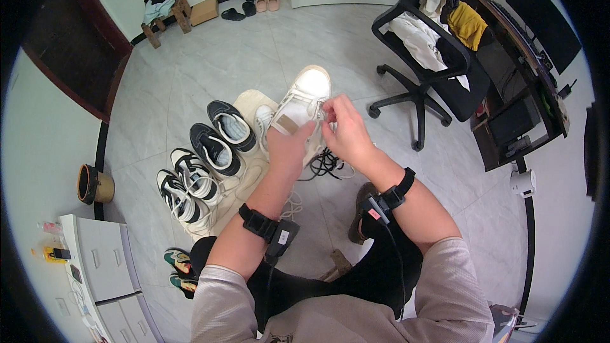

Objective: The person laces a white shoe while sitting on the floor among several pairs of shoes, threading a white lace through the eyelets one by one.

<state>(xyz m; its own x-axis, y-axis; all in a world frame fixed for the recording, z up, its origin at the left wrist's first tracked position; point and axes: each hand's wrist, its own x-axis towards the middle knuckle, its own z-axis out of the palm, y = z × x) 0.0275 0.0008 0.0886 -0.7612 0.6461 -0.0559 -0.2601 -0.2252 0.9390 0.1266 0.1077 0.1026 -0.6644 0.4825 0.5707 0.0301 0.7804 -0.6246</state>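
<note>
A white lace-up sneaker [305, 100] with a tan patch on its tongue is held up before me, toe pointing away. My left hand [288, 145] grips it at the tongue and ankle opening, thumb on top. At the eyelets on its right side are the bent fingers of my right hand [347, 126]; whether they pinch the lace is too blurred to tell. Another white sneaker [263, 124] shows partly behind my left hand, on a cream mat [251, 101]. Below the held sneaker lies a tangle of black laces [326, 164], with white lace beside it.
Left of my hands stand dark slip-on-style shoes [232, 126] and black-and-white sneakers [193, 176], with loose white laces [248, 171]. A black office chair [419, 76] draped with clothes is at the right. Green-and-black shoes [180, 264] sit by my left leg, near a white cabinet [107, 257].
</note>
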